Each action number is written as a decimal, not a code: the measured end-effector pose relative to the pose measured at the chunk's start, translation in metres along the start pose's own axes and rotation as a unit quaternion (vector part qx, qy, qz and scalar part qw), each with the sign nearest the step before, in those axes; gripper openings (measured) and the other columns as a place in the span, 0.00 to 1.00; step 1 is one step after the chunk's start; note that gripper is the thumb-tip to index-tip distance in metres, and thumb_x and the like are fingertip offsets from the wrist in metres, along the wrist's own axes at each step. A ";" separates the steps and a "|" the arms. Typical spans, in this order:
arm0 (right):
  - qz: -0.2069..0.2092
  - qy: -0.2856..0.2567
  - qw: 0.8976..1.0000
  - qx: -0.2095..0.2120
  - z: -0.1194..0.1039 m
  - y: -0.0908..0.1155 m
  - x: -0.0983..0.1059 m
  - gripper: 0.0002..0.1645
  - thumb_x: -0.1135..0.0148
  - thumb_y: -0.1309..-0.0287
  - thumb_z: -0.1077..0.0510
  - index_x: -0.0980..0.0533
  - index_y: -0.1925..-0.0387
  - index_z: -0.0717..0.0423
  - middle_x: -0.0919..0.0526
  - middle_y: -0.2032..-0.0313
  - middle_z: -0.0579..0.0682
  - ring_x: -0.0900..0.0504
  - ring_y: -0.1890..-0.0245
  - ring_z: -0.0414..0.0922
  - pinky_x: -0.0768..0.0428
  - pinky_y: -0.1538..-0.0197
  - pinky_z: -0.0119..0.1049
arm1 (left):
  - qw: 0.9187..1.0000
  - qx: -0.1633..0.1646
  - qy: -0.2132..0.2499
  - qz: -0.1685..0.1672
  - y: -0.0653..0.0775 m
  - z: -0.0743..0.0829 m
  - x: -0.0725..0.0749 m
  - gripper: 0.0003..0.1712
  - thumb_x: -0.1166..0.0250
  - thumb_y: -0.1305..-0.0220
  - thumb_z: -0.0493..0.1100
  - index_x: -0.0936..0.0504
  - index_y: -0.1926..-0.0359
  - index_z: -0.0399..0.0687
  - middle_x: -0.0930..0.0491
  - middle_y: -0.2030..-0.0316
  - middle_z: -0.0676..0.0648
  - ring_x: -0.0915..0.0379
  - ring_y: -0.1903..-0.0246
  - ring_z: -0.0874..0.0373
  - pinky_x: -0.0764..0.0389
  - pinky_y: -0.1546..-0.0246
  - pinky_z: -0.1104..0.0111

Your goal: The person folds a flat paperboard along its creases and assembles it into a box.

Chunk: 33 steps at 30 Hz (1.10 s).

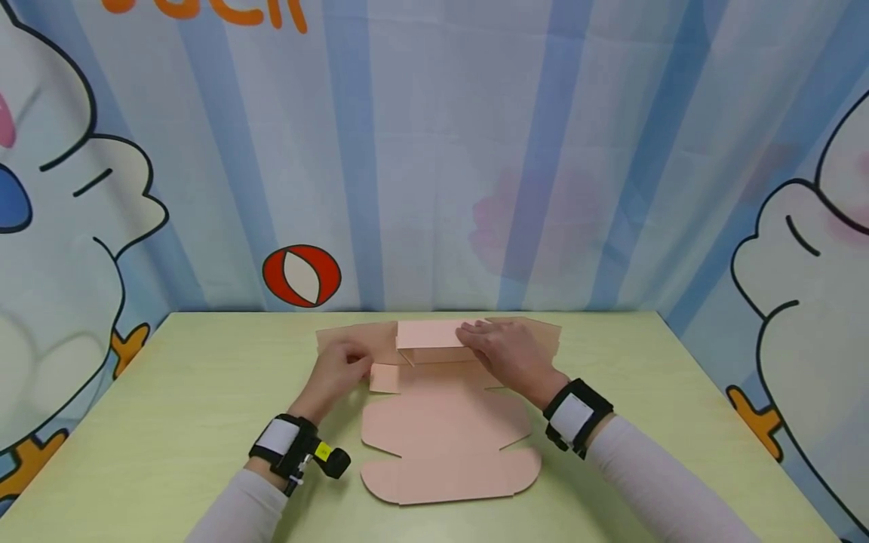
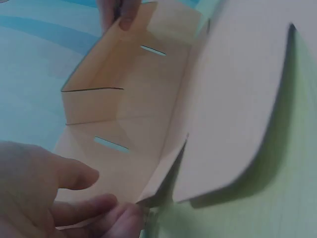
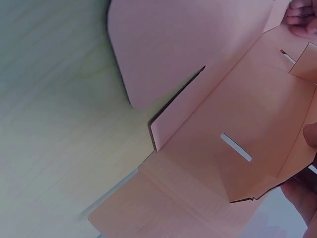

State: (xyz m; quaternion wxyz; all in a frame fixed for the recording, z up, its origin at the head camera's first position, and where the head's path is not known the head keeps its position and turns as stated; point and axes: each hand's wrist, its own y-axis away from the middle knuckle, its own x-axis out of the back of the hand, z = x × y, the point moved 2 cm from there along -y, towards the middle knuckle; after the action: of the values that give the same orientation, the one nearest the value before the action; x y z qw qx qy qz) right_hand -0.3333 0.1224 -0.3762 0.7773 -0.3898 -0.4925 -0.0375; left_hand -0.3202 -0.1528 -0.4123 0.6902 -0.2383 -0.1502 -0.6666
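Note:
A pinkish-brown cardboard box blank (image 1: 448, 422) lies on the table, its rounded near panels flat and its far end partly folded. At that far end a narrow folded flap (image 1: 428, 332) stands up, and two slots show in the panel beside it in the left wrist view. My right hand (image 1: 509, 358) holds this flap, thumb (image 3: 310, 135) on the inner face and fingers behind. My left hand (image 1: 345, 366) rests at the left side wing (image 1: 373, 337), its fingers loosely bent against the cardboard and its thumb apart from them in the left wrist view.
The pale yellow-green table (image 1: 204, 422) extends on both sides of the blank. Behind its far edge hangs a blue striped curtain (image 1: 434, 166) with printed cartoon figures. A right side wing (image 1: 543, 335) of the cardboard spreads out past my right hand.

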 end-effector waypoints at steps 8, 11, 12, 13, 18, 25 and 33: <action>-0.003 0.001 1.000 -0.001 -0.001 0.000 0.001 0.16 0.35 0.49 0.60 0.21 0.55 0.49 0.17 0.57 0.49 0.18 0.59 0.45 0.20 0.60 0.39 | 0.997 -0.015 -0.069 0.016 0.000 -0.007 -0.006 0.04 0.37 0.48 0.34 0.20 0.77 0.37 0.27 0.79 0.47 0.35 0.80 0.57 0.32 0.80 0.70; -0.004 0.002 1.000 -0.003 -0.001 0.000 0.001 0.16 0.35 0.49 0.60 0.21 0.55 0.49 0.17 0.57 0.49 0.18 0.59 0.45 0.20 0.60 0.39 | 0.997 0.003 -0.069 0.016 0.001 -0.006 -0.010 0.03 0.36 0.49 0.33 0.20 0.72 0.35 0.24 0.75 0.45 0.32 0.78 0.56 0.28 0.78 0.70; -0.005 0.002 1.000 -0.004 -0.001 0.000 0.001 0.16 0.35 0.49 0.60 0.21 0.55 0.49 0.17 0.57 0.49 0.18 0.59 0.45 0.20 0.60 0.39 | 0.997 0.005 -0.069 0.016 0.001 -0.006 -0.011 0.04 0.36 0.49 0.32 0.20 0.70 0.34 0.24 0.74 0.44 0.31 0.77 0.56 0.27 0.77 0.69; -0.005 0.003 1.000 -0.005 -0.001 0.001 0.001 0.16 0.35 0.48 0.60 0.21 0.55 0.49 0.17 0.57 0.49 0.18 0.59 0.45 0.20 0.60 0.39 | 0.998 0.010 -0.066 0.015 0.001 -0.006 -0.012 0.06 0.36 0.50 0.32 0.20 0.68 0.34 0.23 0.72 0.44 0.30 0.76 0.56 0.26 0.76 0.69; -0.007 0.003 1.000 -0.004 -0.001 0.002 0.000 0.15 0.36 0.48 0.60 0.20 0.56 0.49 0.17 0.57 0.49 0.18 0.59 0.44 0.20 0.60 0.39 | 0.998 0.015 -0.052 0.019 0.001 -0.008 -0.016 0.11 0.35 0.50 0.31 0.20 0.62 0.33 0.22 0.68 0.42 0.27 0.71 0.55 0.23 0.72 0.68; -0.001 0.002 1.000 -0.004 -0.002 0.001 0.001 0.16 0.35 0.49 0.60 0.20 0.56 0.50 0.17 0.57 0.49 0.18 0.60 0.45 0.20 0.61 0.39 | 0.998 -0.026 -0.039 0.030 0.003 0.002 -0.014 0.12 0.37 0.49 0.30 0.19 0.60 0.36 0.21 0.69 0.44 0.25 0.70 0.54 0.21 0.70 0.66; -0.001 0.001 1.000 0.000 -0.001 0.000 0.000 0.15 0.36 0.48 0.60 0.21 0.56 0.50 0.17 0.57 0.49 0.18 0.59 0.45 0.20 0.60 0.40 | 0.998 -0.043 -0.019 0.037 0.000 0.006 -0.018 0.12 0.37 0.46 0.31 0.19 0.59 0.37 0.19 0.66 0.43 0.21 0.66 0.54 0.20 0.66 0.66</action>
State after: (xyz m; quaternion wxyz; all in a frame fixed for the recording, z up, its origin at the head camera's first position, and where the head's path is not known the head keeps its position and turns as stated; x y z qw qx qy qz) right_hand -0.3324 0.1220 -0.3762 0.7776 -0.3894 -0.4922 -0.0391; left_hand -0.3204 -0.1341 -0.4165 0.7004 -0.2856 -0.1252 -0.6421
